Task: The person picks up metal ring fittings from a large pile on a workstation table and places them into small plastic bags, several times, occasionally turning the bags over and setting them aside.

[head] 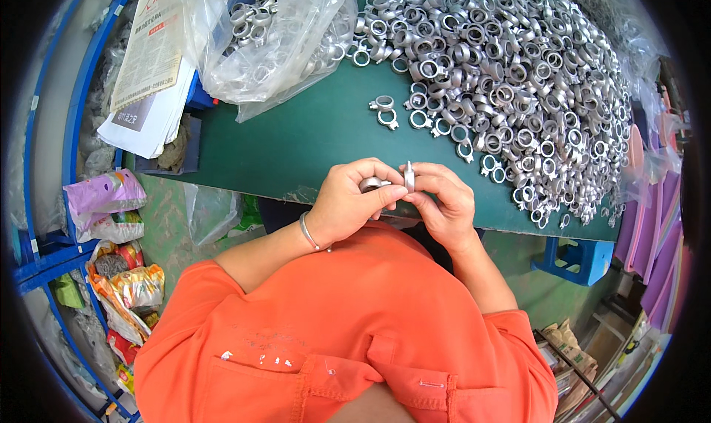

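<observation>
Both hands meet over the front edge of a green table [278, 151]. My left hand [355, 195] is closed around a grey metal ring fitting [373, 184], whose round opening shows between thumb and forefinger. A second metal ring [409, 177], turned edge-on, is pinched in the fingertips of my right hand [444, 201]. Its lower end touches or nearly touches my left fingertips. Two loose rings [387, 119] lie on the table beyond the hands. Past them spreads a large heap of similar metal rings [500, 78], many with a small lug on one side.
A clear plastic bag [266, 78] holding more rings stands at the back left. Printed papers [150, 62] rest beside it, above a grey tray [191, 145]. Blue shelving [83, 84] runs along the left. Under the table's right end is a blue plastic stool [591, 262].
</observation>
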Demonstrator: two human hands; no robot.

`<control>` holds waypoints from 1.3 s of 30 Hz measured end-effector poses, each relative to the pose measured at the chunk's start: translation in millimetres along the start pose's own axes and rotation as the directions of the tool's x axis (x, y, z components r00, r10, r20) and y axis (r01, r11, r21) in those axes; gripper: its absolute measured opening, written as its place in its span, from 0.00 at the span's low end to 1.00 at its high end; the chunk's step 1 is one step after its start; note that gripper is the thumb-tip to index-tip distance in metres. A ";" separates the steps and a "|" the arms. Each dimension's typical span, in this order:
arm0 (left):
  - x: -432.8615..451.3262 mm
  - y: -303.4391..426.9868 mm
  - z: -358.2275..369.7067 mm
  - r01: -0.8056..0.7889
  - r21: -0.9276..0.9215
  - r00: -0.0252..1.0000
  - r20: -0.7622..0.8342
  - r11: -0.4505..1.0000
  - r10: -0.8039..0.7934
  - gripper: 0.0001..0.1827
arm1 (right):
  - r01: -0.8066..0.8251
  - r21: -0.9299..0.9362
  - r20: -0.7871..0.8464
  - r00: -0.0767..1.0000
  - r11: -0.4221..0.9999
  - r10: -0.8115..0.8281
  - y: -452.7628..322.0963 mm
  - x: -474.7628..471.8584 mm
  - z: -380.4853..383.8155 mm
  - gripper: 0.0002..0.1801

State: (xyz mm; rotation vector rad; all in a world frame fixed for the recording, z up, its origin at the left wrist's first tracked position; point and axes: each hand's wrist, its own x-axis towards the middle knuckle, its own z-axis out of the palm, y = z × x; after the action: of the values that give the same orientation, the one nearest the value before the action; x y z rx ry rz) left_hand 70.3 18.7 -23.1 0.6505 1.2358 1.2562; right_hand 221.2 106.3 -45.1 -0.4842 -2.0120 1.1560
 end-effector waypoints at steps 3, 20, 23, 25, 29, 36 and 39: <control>-1.9 -0.3 0.7 -0.028 0.003 1.000 -0.004 1.000 0.028 0.02 | 0.038 -0.037 -0.011 0.999 0.999 -0.039 -2.0 1.3 -1.2 0.09; -1.5 2.0 1.8 -0.028 -0.014 0.999 -0.023 1.000 0.028 0.07 | 0.039 0.051 -0.161 0.986 0.998 -0.031 -7.8 -3.5 -2.2 0.13; -1.0 -4.4 0.4 0.008 -0.054 1.000 -0.023 0.999 -0.009 0.08 | 0.094 0.023 -0.129 0.988 0.995 -0.090 -13.4 -0.6 -1.5 0.13; -0.4 -1.6 -0.8 0.123 -0.359 0.992 0.034 0.925 -0.119 0.10 | 0.169 -0.039 -0.019 0.985 0.985 -0.170 -19.3 5.6 -3.0 0.13; 3.5 -6.9 -10.3 0.231 -0.656 0.972 0.182 0.718 -0.147 0.14 | 0.223 -0.030 0.090 0.971 0.974 -0.220 -22.8 34.0 -3.4 0.08; -14.4 -35.4 -18.1 0.653 -0.249 0.711 0.527 0.715 -0.465 0.15 | 0.151 -0.570 0.122 0.988 0.808 -0.099 28.1 78.0 30.7 0.07; -16.8 -76.6 -20.4 0.685 -0.381 0.704 0.568 0.621 -0.427 0.13 | 0.166 -0.579 0.136 0.985 0.798 -0.106 27.0 67.8 17.1 0.05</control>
State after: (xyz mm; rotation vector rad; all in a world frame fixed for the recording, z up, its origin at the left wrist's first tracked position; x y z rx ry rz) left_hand 79.8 -22.0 -92.5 0.0359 0.5497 0.7924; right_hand 163.2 153.9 -44.8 -0.5787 -2.4419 0.4446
